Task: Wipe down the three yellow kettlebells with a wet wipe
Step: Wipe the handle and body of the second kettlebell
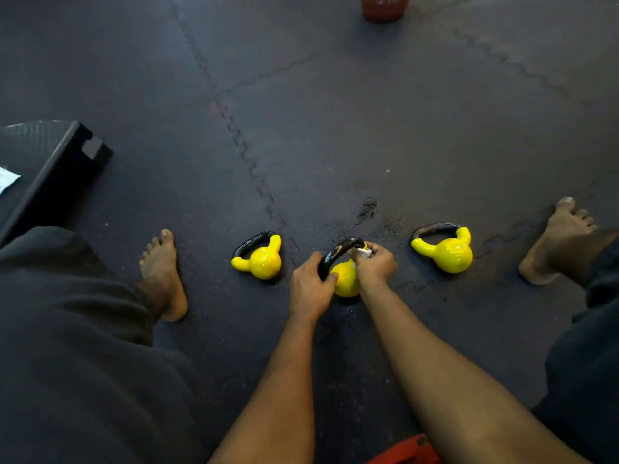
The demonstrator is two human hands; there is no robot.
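There are three yellow kettlebells, a middle kettlebell [345,283] between the two hands, left hand [310,289] and right hand [375,267], a left kettlebell [263,261] and a right kettlebell [447,254] outside them, one wet wipe [364,252] in the right hand, and one red basket [385,7] far beyond.

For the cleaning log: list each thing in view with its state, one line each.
Middle kettlebell: on the mat, gripped at its handle.
Left kettlebell: on the mat, untouched.
Right kettlebell: on the mat, untouched.
Wet wipe: bunched, against the handle.
Left hand: grips the handle.
Right hand: pinches the wipe.
Mat: dark, damp-looking patch mid-floor.
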